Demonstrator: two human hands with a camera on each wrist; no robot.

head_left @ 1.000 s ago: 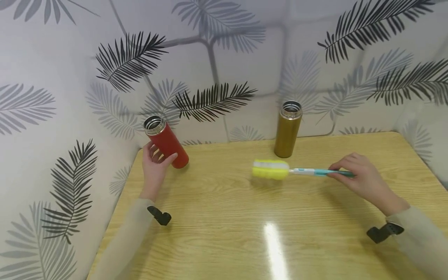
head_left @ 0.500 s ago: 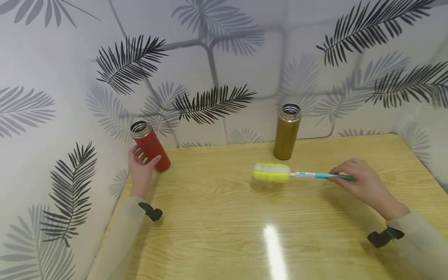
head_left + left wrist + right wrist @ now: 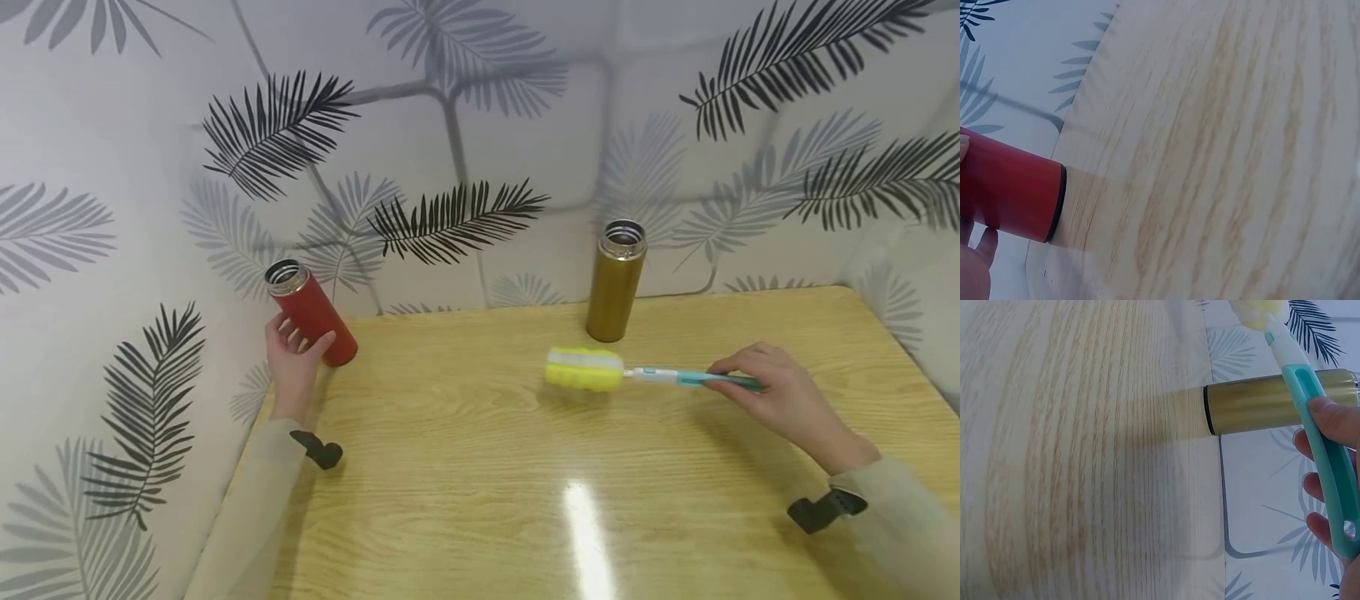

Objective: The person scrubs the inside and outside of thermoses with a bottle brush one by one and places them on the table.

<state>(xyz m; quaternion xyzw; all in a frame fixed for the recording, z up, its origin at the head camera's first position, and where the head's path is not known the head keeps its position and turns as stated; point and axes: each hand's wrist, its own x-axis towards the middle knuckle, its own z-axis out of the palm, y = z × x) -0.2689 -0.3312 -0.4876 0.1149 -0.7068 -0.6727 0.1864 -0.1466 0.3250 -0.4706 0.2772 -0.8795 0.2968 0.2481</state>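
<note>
"At the far left of the table [image 3: 450, 467], what does the left hand [image 3: 291, 365] hold?"

"The left hand grips the red bottle [image 3: 321, 321]. Its fingers curl around the left side; the thumb lies across the near right side. The bottle slants to the left in the head view, metal mouth uppermost. Its base is at the far left corner of the table; contact with the surface cannot be confirmed."

"State the grip of the right hand [image 3: 783, 398]."

"Closed. The right hand pinches the handle of the brush [image 3: 658, 376]. In the right wrist view, the thumb presses on the teal handle and the fingers lie at its other side."

"Where is the brush?"

"Above the table, right of centre. The yellow and white head points left; the handle end points right. A shadow lies on the table beneath the head."

"Locate the gold bottle [image 3: 617, 287]."

"It stands upright at the far edge of the table, right of centre, beyond the brush and apart from both hands."

"List the surroundings."

"Leaf-patterned wall [image 3: 517, 142] at the far side and left; pale sleeves [image 3: 251, 500] with black wrist bands [image 3: 321, 451]; streak of reflected light [image 3: 588, 537] on the near part of the table."
</note>
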